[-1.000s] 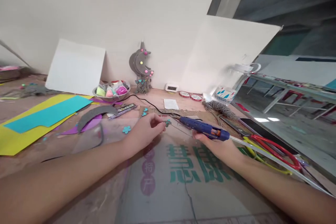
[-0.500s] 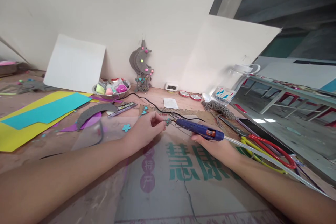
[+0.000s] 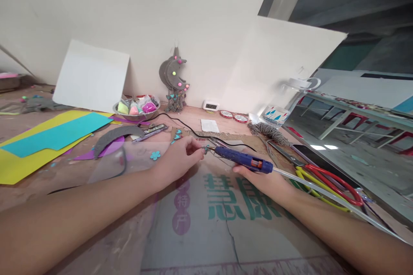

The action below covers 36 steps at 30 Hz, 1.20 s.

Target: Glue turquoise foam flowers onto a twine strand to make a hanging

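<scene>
The glue gun [image 3: 235, 157], grasped by the right hand [image 3: 263, 181], has moved closer to the small teal piece [image 3: 206, 149] pinched by the left hand [image 3: 180, 157]; gluing seems underway, next needing steadiness.

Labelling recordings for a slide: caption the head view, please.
The right hand points a blue glue gun at a small teal piece pinched in the left hand.
</scene>
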Motion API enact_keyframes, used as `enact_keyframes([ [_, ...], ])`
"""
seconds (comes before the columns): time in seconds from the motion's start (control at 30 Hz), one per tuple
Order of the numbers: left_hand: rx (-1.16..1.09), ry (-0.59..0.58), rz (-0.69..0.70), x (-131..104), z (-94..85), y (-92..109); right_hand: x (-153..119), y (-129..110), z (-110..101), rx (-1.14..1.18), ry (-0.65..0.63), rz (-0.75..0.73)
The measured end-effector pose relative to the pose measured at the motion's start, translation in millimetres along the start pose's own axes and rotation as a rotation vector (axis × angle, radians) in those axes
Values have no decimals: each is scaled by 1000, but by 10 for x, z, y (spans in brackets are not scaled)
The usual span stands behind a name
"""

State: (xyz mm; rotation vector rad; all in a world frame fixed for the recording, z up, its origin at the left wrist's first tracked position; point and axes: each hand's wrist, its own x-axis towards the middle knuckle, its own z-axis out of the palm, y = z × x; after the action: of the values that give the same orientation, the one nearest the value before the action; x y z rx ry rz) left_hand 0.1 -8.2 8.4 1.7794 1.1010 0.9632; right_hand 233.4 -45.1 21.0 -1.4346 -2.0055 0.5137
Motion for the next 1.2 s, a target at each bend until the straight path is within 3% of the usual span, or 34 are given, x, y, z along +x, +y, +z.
enact_keyframes([
  [1.2,7,-12,37,-1,-1,-7,8,-66,-10,-30,5,30],
])
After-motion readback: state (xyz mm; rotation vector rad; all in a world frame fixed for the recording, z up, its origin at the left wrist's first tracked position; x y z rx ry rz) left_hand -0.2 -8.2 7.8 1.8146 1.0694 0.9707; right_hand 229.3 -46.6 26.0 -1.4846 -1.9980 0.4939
